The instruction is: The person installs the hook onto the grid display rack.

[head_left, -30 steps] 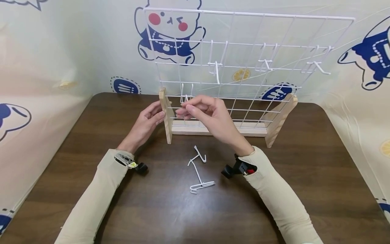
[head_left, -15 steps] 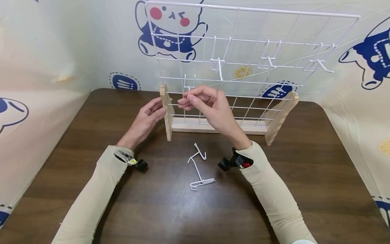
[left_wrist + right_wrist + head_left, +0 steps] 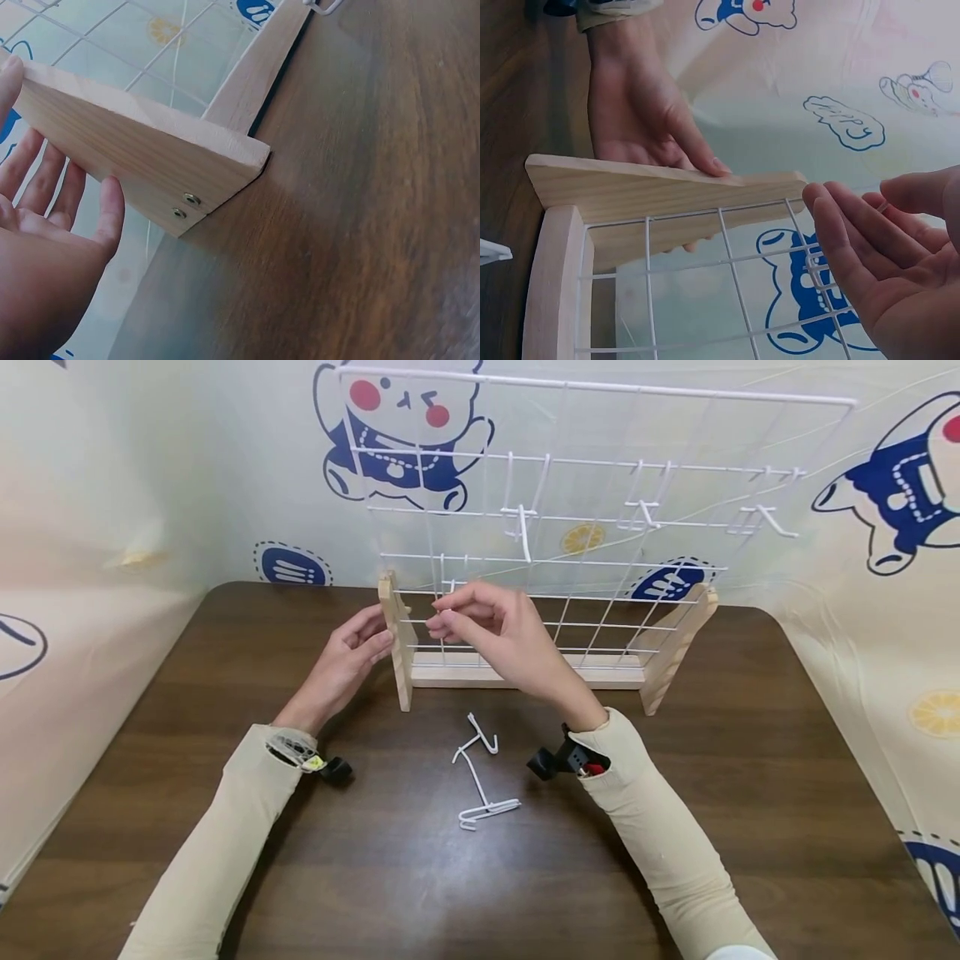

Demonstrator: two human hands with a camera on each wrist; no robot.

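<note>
White wire and pale wood make up the grid rack [image 3: 600,527] standing upright on the dark desk [image 3: 750,777] in the head view. The left hand [image 3: 347,656] lies flat against the outer face of the left wooden foot [image 3: 395,639], fingers straight — a brace, it seems, so the rack does not slide. The right hand [image 3: 498,631] is raised at the lower left of the grid, fingertips drawn together as if pinching a small white hook [image 3: 452,587] onto a wire; the hook is mostly hidden behind the fingers. Three hooks [image 3: 522,522] hang higher on the grid. Two loose hooks [image 3: 476,772] lie on the desk just before the rack, between the two sleeves. Nothing stands between them and the hands.

In the left wrist view the left hand [image 3: 45,247] has its fingers [image 3: 111,210] extended and a little apart, touching the wooden foot [image 3: 142,157] beside its two screws [image 3: 184,205].

In the right wrist view the right hand [image 3: 892,255] shows its fingers [image 3: 840,225] loosely curved by the grid wires [image 3: 727,262]; whether they actually clamp a hook here I cannot tell. Beyond, the left hand [image 3: 641,105] presses the foot [image 3: 667,191] from the far side, against a cartoon-printed backdrop [image 3: 840,120].
</note>
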